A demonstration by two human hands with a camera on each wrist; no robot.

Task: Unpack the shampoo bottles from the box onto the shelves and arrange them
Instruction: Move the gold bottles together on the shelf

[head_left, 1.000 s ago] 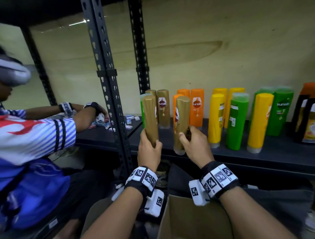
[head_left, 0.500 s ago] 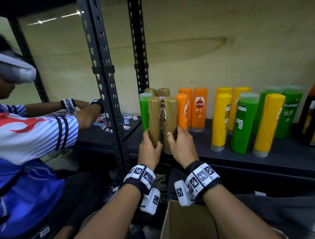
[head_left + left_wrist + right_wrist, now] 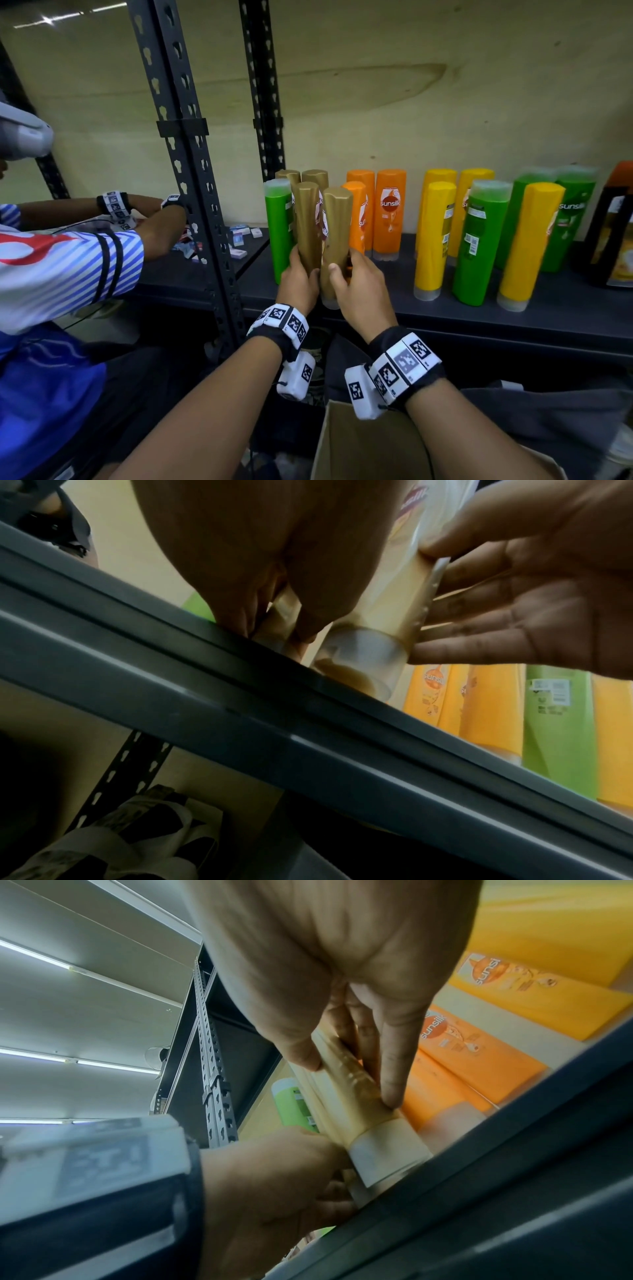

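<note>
Two gold shampoo bottles stand cap-down side by side at the front left of the dark shelf (image 3: 445, 318). My left hand (image 3: 299, 279) grips the left gold bottle (image 3: 307, 226) low on its body. My right hand (image 3: 356, 284) grips the right gold bottle (image 3: 337, 233), thumb on the front and fingers behind. In the left wrist view the right bottle's clear cap (image 3: 359, 664) sits at the shelf's front lip (image 3: 308, 696). The right wrist view shows that bottle (image 3: 346, 1093) pinched between thumb and fingers. The open cardboard box (image 3: 370, 445) lies below my wrists.
Behind the gold pair stand two more gold bottles (image 3: 315, 178) and a green bottle (image 3: 278, 226). Orange bottles (image 3: 390, 212), yellow bottles (image 3: 432, 240) and further green bottles (image 3: 479, 243) fill the shelf rightward. A perforated upright (image 3: 191, 192) rises on the left, with another person (image 3: 58, 260) beyond it.
Both hands have carried the two gold bottles left and down to the shelf front. The bottles now stand close together in front of the other gold ones.
</note>
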